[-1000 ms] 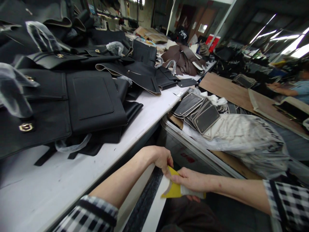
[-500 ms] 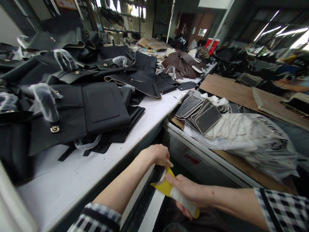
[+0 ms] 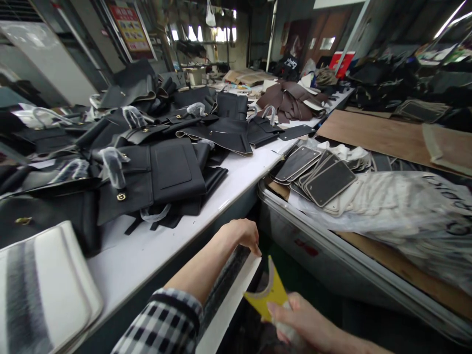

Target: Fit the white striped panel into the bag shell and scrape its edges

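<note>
the left hand [image 3: 244, 233] bends at the wrist over the far end of a white panel with a dark band [image 3: 236, 297], its fingers reaching down at that end, seemingly so that the piece is steadied from its tip while the forearm lies along it; the undersides of the fingers are hidden, so whether they pinch or only press, i cannot tell. the panel slants in the gap between the white table [image 3: 129, 260] and the person's lap. the right hand [image 3: 300, 319] is closed around the pale handle of a yellow tool [image 3: 271, 297], thumb towards the head, a hold that leaves the hollow, curved end free and turned towards the panel. the lower tip of that curve looks right at the panel's edge, though contact is unclear; the upper tip stands apart. on the table's near corner lie pale grey-banded pieces [image 3: 55, 290], near the person's left side, probably for easy reach. beyond them black bags [image 3: 177, 169] overlap, their handles in clear wrap, perhaps against scuffing. to the right, a metal-rimmed bin [image 3: 313, 242] bears dark pale-edged plates [image 3: 332, 184], fanned on one another, with plastic sheeting [image 3: 398, 194] beside and over part of the pile, likely as a cover
</note>
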The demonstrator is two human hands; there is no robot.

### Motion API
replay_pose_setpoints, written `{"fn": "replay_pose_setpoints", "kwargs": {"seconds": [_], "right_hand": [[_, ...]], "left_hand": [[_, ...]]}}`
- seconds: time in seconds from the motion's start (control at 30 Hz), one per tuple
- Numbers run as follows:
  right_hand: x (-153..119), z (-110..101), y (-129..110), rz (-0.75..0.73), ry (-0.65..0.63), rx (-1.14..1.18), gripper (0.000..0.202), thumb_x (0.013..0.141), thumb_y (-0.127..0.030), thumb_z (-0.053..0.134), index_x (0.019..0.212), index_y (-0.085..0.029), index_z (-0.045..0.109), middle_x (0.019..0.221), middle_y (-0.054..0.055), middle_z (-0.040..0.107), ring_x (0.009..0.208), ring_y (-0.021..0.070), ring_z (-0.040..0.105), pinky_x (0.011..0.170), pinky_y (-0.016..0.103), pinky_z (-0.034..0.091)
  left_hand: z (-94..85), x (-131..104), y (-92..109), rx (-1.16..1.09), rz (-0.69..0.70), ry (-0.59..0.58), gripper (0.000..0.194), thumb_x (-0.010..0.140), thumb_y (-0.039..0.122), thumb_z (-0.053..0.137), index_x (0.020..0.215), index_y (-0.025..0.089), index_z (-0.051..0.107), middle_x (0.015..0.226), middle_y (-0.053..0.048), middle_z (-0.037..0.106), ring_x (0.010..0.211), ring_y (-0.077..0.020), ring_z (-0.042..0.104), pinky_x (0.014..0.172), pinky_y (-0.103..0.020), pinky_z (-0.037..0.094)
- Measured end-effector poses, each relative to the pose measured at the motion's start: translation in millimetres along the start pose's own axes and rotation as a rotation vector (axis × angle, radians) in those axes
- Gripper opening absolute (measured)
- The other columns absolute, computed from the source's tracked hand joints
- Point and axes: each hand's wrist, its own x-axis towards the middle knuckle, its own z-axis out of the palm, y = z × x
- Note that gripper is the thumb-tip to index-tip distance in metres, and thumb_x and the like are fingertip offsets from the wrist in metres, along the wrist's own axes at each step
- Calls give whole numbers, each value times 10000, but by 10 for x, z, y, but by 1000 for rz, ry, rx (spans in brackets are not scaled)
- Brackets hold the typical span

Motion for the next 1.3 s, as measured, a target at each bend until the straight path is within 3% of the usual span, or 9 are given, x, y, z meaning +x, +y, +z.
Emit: {"fn": "replay_pose_setpoints", "kwargs": {"seconds": [0.17,0.27,0.43,0.63,0.77,0.9,1.0,1.17,1.3], "right_hand": [[201,-130,-233,-215,479,312,522,739,-672,633,769,-161,533,490,-58,445,406,69,395,444,208,313],[501,-62,-379,-210,481,299,446,797,-612,600,745,-174,533,492,-52,431,433,91,396,449,223,338],[708,10,-413,-302,481,139,492,874,-585,520,1082,-151,624,751,46,661,733,209,618,690,307,519],[798,-40,-358,-577,497,-22,540,910,-565,483,1226,-146,612,1224,127,649,1227,272,543,1049,333,418],[786,-113,-362,-546,368,17,566,909,-586,498,1265,-157,596,1260,109,640,1243,268,535,1096,372,374],[885,-247,-511,-301,135,221,605,877,-635,531,1258,-171,607,1111,85,710,1108,266,630,1011,408,453],[1207,-266,-689,-92,12,258,615,869,-662,522,1151,-135,665,935,95,736,946,253,689,959,404,485],[1722,-74,-1006,-23,-117,180,440,851,-547,619,909,-124,727,749,77,714,807,231,683,925,379,494],[1667,-66,-1158,-67,-211,152,338,782,-473,714,882,-150,732,776,52,721,879,221,679,960,337,475]], "left_hand": [[-55,51,-2,2,45,-57,432,605,444,821,1005,293,762,1066,31,748,986,-211,669,768,-234,510],[-84,76,-57,2,56,-78,441,610,426,822,1026,293,758,1033,37,755,964,-201,672,782,-229,505],[-96,157,-198,-21,81,-96,414,651,447,793,1036,301,756,1015,48,754,970,-188,664,790,-218,489],[-83,311,-227,-66,88,-51,364,544,385,864,873,247,795,843,-11,757,831,-252,675,765,-311,501],[21,211,-373,-235,95,97,463,440,381,907,856,214,792,826,-38,756,819,-286,683,764,-335,515],[342,-188,-669,-537,101,469,576,851,481,592,1357,207,555,1327,-55,625,1149,-213,609,953,-270,474],[671,-461,-825,-725,32,683,554,981,461,325,1407,146,488,1399,-84,565,1238,-206,554,1046,-303,426],[1069,-473,-864,-955,55,704,498,946,494,449,1320,201,599,1314,-57,635,1193,-256,589,1067,-371,411],[1129,-379,-857,-1025,71,667,463,953,495,441,1336,274,578,1264,-20,669,1150,-260,610,1042,-391,419]]}}
